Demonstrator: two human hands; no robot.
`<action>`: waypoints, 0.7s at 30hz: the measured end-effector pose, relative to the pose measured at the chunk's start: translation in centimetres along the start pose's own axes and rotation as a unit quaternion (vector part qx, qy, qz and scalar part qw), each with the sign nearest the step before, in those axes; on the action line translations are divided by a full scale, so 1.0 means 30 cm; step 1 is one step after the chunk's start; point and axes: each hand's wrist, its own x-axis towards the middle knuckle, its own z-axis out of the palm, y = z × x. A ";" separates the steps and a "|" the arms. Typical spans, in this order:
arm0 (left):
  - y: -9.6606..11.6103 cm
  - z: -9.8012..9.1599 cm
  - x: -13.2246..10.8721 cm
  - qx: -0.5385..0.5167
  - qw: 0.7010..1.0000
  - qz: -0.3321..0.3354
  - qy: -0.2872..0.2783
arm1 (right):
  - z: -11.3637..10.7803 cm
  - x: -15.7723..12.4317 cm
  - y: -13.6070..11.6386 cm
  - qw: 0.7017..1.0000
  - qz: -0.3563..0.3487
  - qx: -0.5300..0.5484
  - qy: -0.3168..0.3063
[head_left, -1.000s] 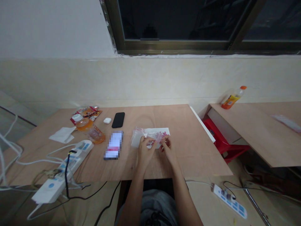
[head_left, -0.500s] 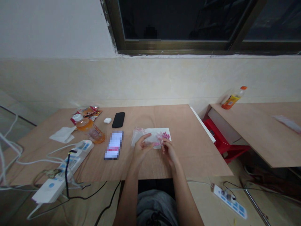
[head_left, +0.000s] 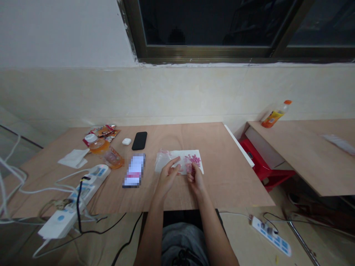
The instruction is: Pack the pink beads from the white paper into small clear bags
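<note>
My right hand [head_left: 196, 178] is closed, its thumb and fingers pinching a small clear plastic bag [head_left: 188, 166] that has a pinkish tint. My left hand [head_left: 167, 175] is just left of it, with thumb and index finger apart. Whether its lower fingers touch any plastic is hard to make out. Under both hands lies a white sheet of paper [head_left: 200, 169]. Loose pink beads [head_left: 195, 159] are spread over the sheet's right part, just beyond my right fingers. More clear plastic bags [head_left: 161, 159] lie at the sheet's left end, beside my left hand.
Left of my hands are a lit phone [head_left: 134, 171], a black phone [head_left: 139, 140], a white earbud case [head_left: 127, 141], an orange drink bottle [head_left: 107, 152], snack wrappers [head_left: 104, 130], tissue [head_left: 73, 159] and a power strip [head_left: 91, 184] with cables. Another bottle [head_left: 274, 116] stands on the right table.
My right hand has turned and shifted slightly left, carrying the small bag away from my left hand. My left thumb has drawn back. More of the pink beads on the paper now show.
</note>
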 end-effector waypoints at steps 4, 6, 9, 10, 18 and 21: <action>0.002 -0.002 0.000 -0.009 1.000 -0.003 0.010 | 0.005 -0.001 0.010 0.999 0.027 0.022 0.006; 0.001 -0.004 0.001 -0.014 1.000 -0.004 0.017 | 0.004 0.000 0.013 0.998 0.043 0.036 -0.004; -0.001 -0.008 0.004 -0.015 1.000 -0.004 0.025 | 0.000 0.004 0.017 0.997 0.053 0.048 -0.020; -0.001 -0.009 0.005 -0.014 1.000 -0.004 0.027 | -0.002 0.004 0.018 0.997 0.056 0.050 -0.025; 0.006 -0.040 0.013 -0.043 0.992 0.028 0.111 | -0.014 0.032 0.003 0.999 0.005 -0.037 0.019; -0.008 -0.065 0.025 -0.074 0.980 0.037 0.181 | -0.029 0.074 -0.031 0.980 -0.107 -0.156 0.059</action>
